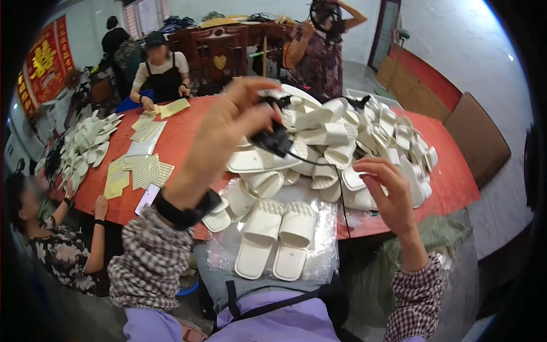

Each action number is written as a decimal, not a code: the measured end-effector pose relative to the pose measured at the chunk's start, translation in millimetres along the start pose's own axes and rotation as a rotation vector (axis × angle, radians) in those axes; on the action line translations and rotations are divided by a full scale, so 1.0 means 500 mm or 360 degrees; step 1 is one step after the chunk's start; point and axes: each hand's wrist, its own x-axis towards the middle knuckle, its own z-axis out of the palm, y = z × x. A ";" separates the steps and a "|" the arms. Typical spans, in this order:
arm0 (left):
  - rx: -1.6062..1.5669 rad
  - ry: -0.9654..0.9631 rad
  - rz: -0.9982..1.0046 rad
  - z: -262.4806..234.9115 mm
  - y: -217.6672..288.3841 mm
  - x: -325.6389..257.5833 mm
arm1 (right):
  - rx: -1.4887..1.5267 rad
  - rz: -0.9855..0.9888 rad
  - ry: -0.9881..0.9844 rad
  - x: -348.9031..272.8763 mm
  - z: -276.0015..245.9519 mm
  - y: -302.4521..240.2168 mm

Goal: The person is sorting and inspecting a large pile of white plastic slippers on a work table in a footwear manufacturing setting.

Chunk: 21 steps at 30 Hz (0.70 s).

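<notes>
My left hand (228,122) is raised over the red table, slightly blurred, fingers curled around a small black device (273,139). A thin black cable runs from the device down past the slippers. My right hand (390,196) hovers at the right of the slipper heap, fingers bent and apart, holding nothing. Beneath both hands, a pair of white slippers (276,239) lies side by side on clear plastic bags (327,251) at the table's near edge. The heap of white slippers (342,134) spreads behind them. A dark band circles my left wrist.
The red table (450,171) carries yellow printed sheets (149,171), a phone (147,199) and another slipper pile (88,142) at left. Seated co-workers are at the left and far left; another person stands behind the heap. A greenish plastic sack (393,273) lies below the table at right.
</notes>
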 end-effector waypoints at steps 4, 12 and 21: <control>-0.0204 -0.0034 -0.0259 0.034 -0.047 -0.074 | 0.0091 -0.0318 0.0006 0.043 0.106 -0.076; 0.0072 -0.0049 0.0012 0.091 -0.100 -0.157 | 0.0207 -0.0106 -0.0077 -0.001 0.230 -0.059; 0.1307 0.0228 0.0495 0.110 -0.180 -0.231 | 0.0661 0.0265 -0.0220 -0.092 0.294 0.001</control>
